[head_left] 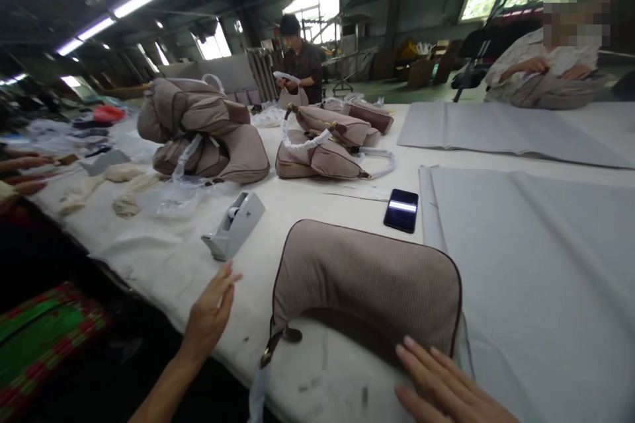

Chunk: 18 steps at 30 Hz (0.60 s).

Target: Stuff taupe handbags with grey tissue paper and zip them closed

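Observation:
A taupe handbag (367,264) with dark piping lies on the white table in front of me. Its strap (256,390), wrapped in white, hangs over the near edge from a brass-coloured fitting. My right hand (441,380) is at the bag's lower right, fingers stretched out; whether the fingertips touch the fabric I cannot tell. Left of the bag, my left hand (211,310) is raised with its fingers extended and nothing in it. Just beyond that hand stands a grey tape dispenser (235,226).
A phone (401,210) lies behind the bag. Piled handbags (243,152) stand farther back, with more bags (322,160) beside them. Grey sheets (546,264) cover the right side. Two people work across the table; another person's hands (24,172) show at far left.

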### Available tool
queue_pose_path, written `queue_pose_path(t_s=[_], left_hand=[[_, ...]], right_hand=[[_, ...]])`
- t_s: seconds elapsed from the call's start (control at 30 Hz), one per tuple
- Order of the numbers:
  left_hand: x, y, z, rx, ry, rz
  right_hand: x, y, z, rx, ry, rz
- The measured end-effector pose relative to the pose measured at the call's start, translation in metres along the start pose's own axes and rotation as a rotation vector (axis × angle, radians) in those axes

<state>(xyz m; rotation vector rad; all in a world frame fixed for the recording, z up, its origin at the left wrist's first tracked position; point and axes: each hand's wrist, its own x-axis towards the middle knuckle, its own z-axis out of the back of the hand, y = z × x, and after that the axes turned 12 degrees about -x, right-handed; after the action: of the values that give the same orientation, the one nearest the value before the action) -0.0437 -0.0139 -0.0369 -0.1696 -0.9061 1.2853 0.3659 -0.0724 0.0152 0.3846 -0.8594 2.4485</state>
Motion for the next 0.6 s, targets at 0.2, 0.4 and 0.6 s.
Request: queue_pose_path(t_s=[0.2,0.4,0.6], left_hand=[[0.063,-0.085,-0.057,0.200,0.115,-0.388],[0.083,-0.072,-0.130,0.369,0.422,-0.264],[0.100,-0.091,-0.127,0.330,0.416,-0.315]], right_hand=[[0.052,-0.022,-0.055,-0.040,0.153,-0.462],[0.049,-0.048,-0.118,0.088,0.479,-0.628],[0.092,-0.045,-0.108,0.145,0.464,-0.563]])
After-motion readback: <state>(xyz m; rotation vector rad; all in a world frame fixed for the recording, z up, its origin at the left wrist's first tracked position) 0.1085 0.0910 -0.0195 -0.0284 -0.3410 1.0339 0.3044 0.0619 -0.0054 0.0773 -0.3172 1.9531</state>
